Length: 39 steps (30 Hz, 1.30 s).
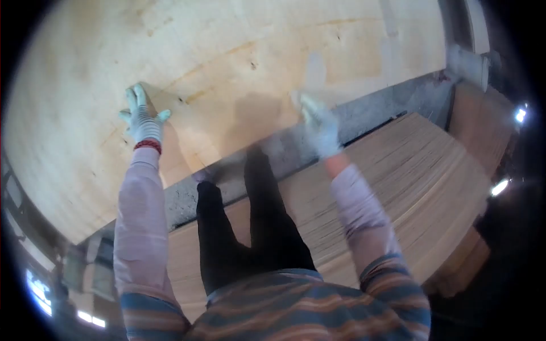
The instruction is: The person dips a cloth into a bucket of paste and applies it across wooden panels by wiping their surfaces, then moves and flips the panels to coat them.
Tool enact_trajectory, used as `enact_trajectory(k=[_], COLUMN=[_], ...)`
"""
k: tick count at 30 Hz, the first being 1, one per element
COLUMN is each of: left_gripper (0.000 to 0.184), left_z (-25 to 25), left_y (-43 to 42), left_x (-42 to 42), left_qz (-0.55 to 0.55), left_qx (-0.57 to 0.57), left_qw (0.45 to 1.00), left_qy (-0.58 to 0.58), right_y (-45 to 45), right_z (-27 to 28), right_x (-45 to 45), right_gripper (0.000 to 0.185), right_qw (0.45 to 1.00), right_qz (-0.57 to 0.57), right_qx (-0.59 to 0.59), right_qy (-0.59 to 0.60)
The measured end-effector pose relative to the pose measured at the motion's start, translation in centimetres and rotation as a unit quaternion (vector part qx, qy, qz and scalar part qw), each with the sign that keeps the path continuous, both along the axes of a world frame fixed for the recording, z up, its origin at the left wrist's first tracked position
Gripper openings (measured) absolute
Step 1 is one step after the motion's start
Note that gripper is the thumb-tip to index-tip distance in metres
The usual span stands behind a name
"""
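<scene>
A large pale plywood sheet (pixel 222 74) lies in front of me, with dark knots and brownish streaks. My left hand (pixel 140 115), in a whitish knit glove with a red band at the wrist, rests on it with fingers spread. Near the sheet's close edge is my right hand (pixel 319 124), also gloved and blurred by motion. Its fingers look curled together, and what they hold, if anything, cannot be made out. Lighter greyish patches (pixel 315 71) mark the sheet just beyond that hand.
Beneath and behind me is a stack of thin wood sheets (pixel 392 170) with layered edges. A grey strip of floor (pixel 392 103) runs between it and the plywood. More brown boards (pixel 480 125) stand at the right. Bright lights (pixel 500 187) show at the far sides.
</scene>
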<state>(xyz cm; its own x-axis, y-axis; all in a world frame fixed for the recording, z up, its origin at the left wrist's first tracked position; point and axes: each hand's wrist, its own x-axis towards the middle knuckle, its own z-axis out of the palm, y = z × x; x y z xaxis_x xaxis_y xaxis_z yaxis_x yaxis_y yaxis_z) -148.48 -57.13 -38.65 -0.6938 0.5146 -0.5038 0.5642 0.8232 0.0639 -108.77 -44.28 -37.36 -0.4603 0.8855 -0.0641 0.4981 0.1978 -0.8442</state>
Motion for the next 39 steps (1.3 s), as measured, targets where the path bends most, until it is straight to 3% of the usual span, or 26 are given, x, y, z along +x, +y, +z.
enact_trajectory(k=[1, 2, 7, 8, 11, 12, 13, 14, 16, 18, 20, 21, 22, 23, 24, 26, 27, 30, 32, 34, 36, 39], left_gripper=[0.105, 0.105, 0.101, 0.104, 0.104, 0.107, 0.107, 0.106, 0.112, 0.115, 0.116, 0.117, 0.117, 0.118, 0.119, 0.115, 0.113, 0.109, 0.106, 0.103, 0.102, 0.102], left_z=[0.5, 1.1, 3.0, 1.9, 3.3, 5.5, 3.5, 0.3, -0.1, -1.7, -1.5, -0.8, 0.5, 2.6, 3.3, 2.2, 1.7, 1.8, 1.2, 0.2, -0.8, -0.9], left_y=[0.8, 1.7, 2.5, 1.2, -0.9, -1.4, -3.3, -5.2, -8.4, -8.8, -8.0, -7.8, -8.6, -8.1, -7.4, -8.0, -8.6, -9.9, -10.6, -10.5, -10.8, -10.4], left_x=[0.0, 0.1, 0.5, -0.2, -6.2, -9.4, -14.0, -18.9, -24.4, -25.3, -25.6, -25.0, -24.1, -23.9, -24.3, -24.3, -24.2, -23.6, -23.3, -23.3, -23.7, -25.2], left_qz=[0.015, 0.025, 0.007, -0.053, -0.265, -0.304, -0.239, -0.175, 0.007, 0.002, 0.042, 0.07, 0.096, 0.118, 0.138, 0.111, 0.096, 0.085, 0.07, 0.072, 0.061, 0.029], left_qx=[-0.002, -0.008, -0.038, -0.016, -0.025, -0.039, 0.014, 0.071, 0.014, -0.045, -0.064, -0.071, -0.074, -0.072, -0.068, -0.077, -0.087, 0.002, 0.042, 0.022, 0.033, 0.051], left_qw=[1.0, 1.0, 0.999, 0.998, 0.964, 0.952, 0.971, 0.981, 1.0, 0.999, 0.997, 0.995, 0.993, 0.99, 0.987, 0.99, 0.991, 0.996, 0.997, 0.997, 0.998, 0.998], left_qy=[-0.004, -0.012, -0.027, 0.013, -0.02, -0.015, 0.011, 0.036, -0.004, 0.027, 0.021, 0.006, -0.015, -0.032, -0.048, -0.034, -0.032, -0.023, -0.011, 0.006, 0.011, 0.009], right_y=[-3.7, -5.7, -14.6, -15.7, -16.3, -15.6, -14.1, -11.9, -7.0, -0.6, 6.7, 10.0, 13.3, 17.7, 21.0, 25.7, 27.0, 24.2, 15.5, 7.2, -1.0, -13.7], right_z=[-0.2, 1.6, 0.2, 0.6, 2.5, 4.7, 6.8, 8.0, 9.8, 10.5, 12.8, 10.4, 7.6, 5.1, 3.7, 2.1, 0.2, -1.6, 5.1, 4.8, 3.0, 3.0], right_x=[-1.6, -3.7, -10.2, -10.1, -9.5, -11.1, -13.5, -16.3, -22.1, -30.1, -40.4, -44.4, -47.3, -50.2, -53.6, -58.2, -59.4, -55.3, -47.7, -37.6, -27.7, -17.5], right_gripper=[0.028, 0.029, 0.028, 0.027, 0.028, 0.03, 0.032, 0.033, 0.035, 0.038, 0.04, 0.034, 0.029, 0.024, 0.024, 0.024, 0.023, 0.026, 0.03, 0.03, 0.036, 0.035], right_qw=[0.996, 0.98, 0.967, 0.966, 0.99, 0.984, 0.963, 0.961, 0.956, 0.918, 0.796, 0.755, 0.814, 0.937, 0.977, 0.987, 0.976, 0.921, 0.888, 0.898, 0.909, 0.943], right_qz=[-0.055, 0.029, 0.01, 0.022, -0.025, -0.092, -0.151, -0.15, -0.145, -0.118, 0.009, -0.02, 0.04, 0.079, 0.09, 0.104, 0.172, 0.333, 0.38, 0.429, 0.404, 0.281], right_qx=[-0.033, 0.136, 0.182, 0.187, -0.001, -0.105, -0.21, -0.223, -0.253, -0.337, -0.459, -0.499, -0.447, -0.282, -0.163, 0.081, 0.069, 0.012, -0.032, -0.037, -0.027, 0.118], right_qy=[0.065, -0.141, -0.181, -0.18, -0.141, -0.111, -0.08, -0.061, -0.036, 0.171, 0.394, 0.426, 0.367, 0.191, 0.099, -0.091, -0.115, -0.2, -0.258, -0.09, -0.1, -0.131])
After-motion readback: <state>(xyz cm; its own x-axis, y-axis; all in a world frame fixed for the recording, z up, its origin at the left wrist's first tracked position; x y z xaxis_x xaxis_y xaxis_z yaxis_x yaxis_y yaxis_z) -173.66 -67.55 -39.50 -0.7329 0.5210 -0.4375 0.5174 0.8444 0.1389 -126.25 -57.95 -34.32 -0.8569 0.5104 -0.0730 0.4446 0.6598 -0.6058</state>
